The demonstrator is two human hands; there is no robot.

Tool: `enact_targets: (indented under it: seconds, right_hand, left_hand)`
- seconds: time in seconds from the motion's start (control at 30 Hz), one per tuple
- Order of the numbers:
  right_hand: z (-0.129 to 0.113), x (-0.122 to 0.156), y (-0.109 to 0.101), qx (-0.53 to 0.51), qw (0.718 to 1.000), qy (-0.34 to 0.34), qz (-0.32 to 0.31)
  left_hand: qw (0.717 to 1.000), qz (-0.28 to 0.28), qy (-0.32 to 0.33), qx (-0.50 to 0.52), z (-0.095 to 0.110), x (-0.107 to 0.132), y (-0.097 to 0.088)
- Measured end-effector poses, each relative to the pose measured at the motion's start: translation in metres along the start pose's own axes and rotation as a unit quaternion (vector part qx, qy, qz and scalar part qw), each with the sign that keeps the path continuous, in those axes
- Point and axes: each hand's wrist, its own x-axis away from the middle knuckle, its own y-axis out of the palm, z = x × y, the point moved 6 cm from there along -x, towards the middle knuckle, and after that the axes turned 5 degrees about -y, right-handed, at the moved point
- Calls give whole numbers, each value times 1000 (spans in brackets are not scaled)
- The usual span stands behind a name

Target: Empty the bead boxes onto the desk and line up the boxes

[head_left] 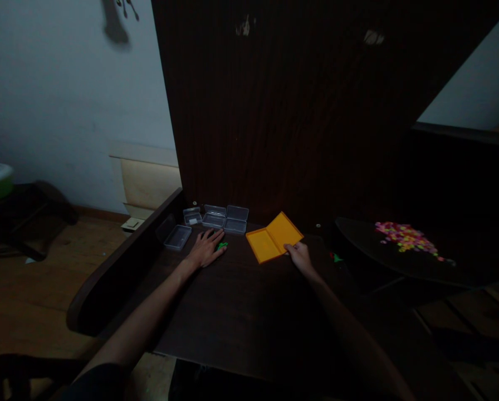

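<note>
My left hand (208, 248) lies flat on the dark desk (228, 312), its fingers spread. Small bright green pieces (221, 245) show beside its fingers; their kind is too small to make out. My right hand (299, 255) grips the lower right edge of an opened yellow plastic case (263, 245), thumb on top. The case's two halves are spread apart, the right one tilted up, and I see nothing inside. Beyond my left hand stand clear plastic boxes with raised lids: a small one (192, 217), a middle one (214, 220) and another (235, 224). One more clear box (177, 238) sits to the left.
A heap of small pink, yellow and red pieces (408, 238) covers part of a dark rounded surface at the right. Green and red bits (336, 257) lie near the desk's right side. A raised wooden side rail (120, 267) bounds the left; a tall dark panel (249, 122) rises behind.
</note>
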Motion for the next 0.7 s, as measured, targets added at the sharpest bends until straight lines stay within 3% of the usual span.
enact_targets:
  seconds: [0.2, 0.47, 0.7]
  right_hand:
    - [4, -9, 2, 36, 999, -19, -29]
    - [11, -23, 6, 86, 993, -54, -56]
    - [17, -31, 9, 111, 989, -70, -65]
  left_hand:
    - [999, 21, 2, -27, 1, 1, -2]
    - [994, -26, -2, -105, 6, 3, -1]
    - [994, -14, -10, -106, 8, 3, -5]
